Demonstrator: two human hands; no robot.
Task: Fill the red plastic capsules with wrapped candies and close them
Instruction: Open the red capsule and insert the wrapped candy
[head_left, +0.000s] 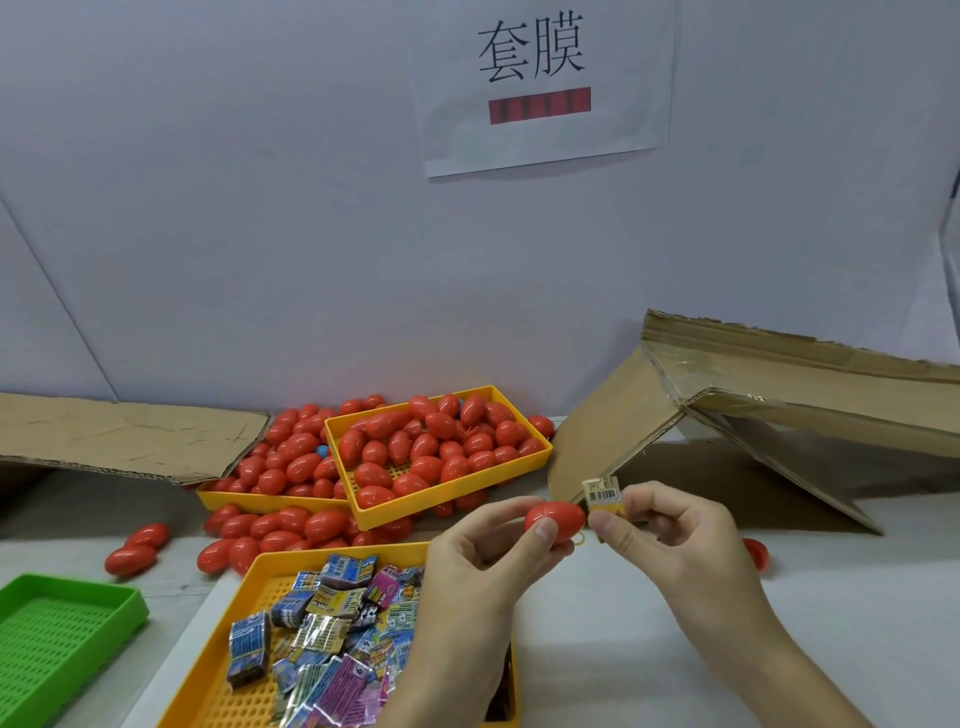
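1. Capsule (555, 521): red, glossy, egg-shaped, held above the table between both hands.
2. Left hand (488, 561) grips capsule, thumb on its front.
3. Right hand (670, 525) pinches a wrapped candy (602, 493), yellowish with barcode, touching capsule's right end.
4. Near tray (260, 691), yellow, holds mixed wrapped candies.
5. Far tray (540, 452), yellow, is full of red capsules; more are piled around it.
6. Green tray (67, 623) at left; cardboard (779, 395) at right.

Red capsules (441, 447) fill a yellow perforated tray (540, 457); nearer than it, multicoloured printed candies (332, 623) in an orange tray (249, 691); left, 1 green slotted tray (62, 634).
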